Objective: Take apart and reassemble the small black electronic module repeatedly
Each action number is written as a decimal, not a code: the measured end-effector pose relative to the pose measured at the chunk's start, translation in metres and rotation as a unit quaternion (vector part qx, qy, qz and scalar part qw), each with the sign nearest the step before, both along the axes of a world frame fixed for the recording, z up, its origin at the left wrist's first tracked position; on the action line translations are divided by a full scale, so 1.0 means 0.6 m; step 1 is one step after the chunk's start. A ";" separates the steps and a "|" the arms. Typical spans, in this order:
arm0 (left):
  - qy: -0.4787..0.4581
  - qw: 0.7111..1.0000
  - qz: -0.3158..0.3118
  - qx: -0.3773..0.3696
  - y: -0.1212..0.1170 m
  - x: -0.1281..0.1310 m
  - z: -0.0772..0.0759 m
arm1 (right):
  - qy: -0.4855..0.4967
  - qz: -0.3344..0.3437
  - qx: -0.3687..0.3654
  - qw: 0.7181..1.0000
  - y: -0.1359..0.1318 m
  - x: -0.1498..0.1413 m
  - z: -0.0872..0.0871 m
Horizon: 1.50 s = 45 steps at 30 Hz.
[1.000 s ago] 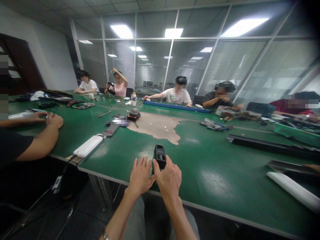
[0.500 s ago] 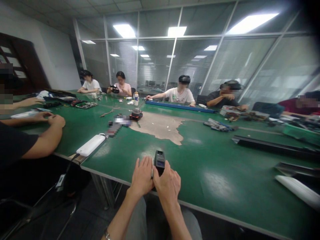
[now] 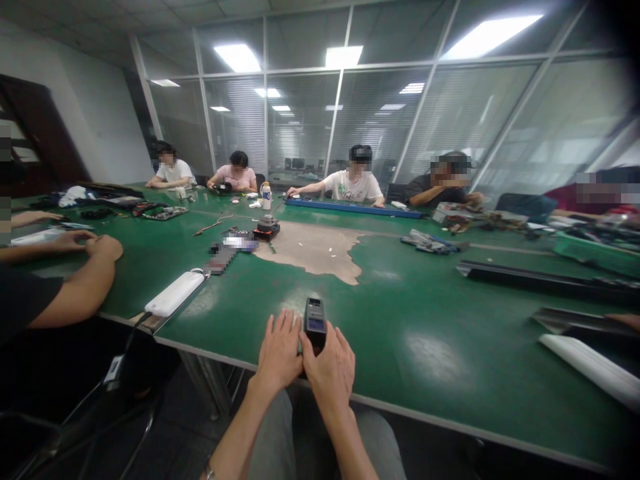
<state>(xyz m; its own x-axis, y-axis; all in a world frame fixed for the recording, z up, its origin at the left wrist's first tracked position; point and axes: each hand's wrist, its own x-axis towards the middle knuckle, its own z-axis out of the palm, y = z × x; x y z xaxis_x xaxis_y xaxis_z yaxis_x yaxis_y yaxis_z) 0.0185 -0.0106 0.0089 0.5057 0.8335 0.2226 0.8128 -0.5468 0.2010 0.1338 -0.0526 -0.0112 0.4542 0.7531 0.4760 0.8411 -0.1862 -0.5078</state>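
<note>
A small black box-shaped device [image 3: 315, 321] with a bluish window and small slots stands near the table's front edge. My right hand [image 3: 331, 363] is closed round its near right side, thumb on the left and fingers on the right. Just left of the device, my left hand [image 3: 280, 348] lies palm down with its fingers stretched forward. A thin pale edge shows between the left fingers and the device; what it belongs to is hidden. The two hands almost meet at the thumbs. The device's lower part is covered by my right hand.
On the green table [image 3: 390, 347] lie a white power strip [image 3: 176, 293], a bare brown patch [image 3: 310, 250], a dark orange-trimmed part [image 3: 267, 227] and a long blue bar [image 3: 350, 208]. Dark channels [image 3: 540, 280] lie right. A co-worker's arm [image 3: 75, 283] rests left; several people sit opposite.
The device's top has tilted, and its window now looks bluish rather than like an open slot. Both hands keep nearly the same place. Opposite, a person in pink has lowered a black headset.
</note>
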 end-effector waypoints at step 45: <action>-0.017 1.000 -0.003 -0.014 -0.002 0.002 -0.002 | 0.051 0.024 0.094 0.994 0.005 0.012 0.096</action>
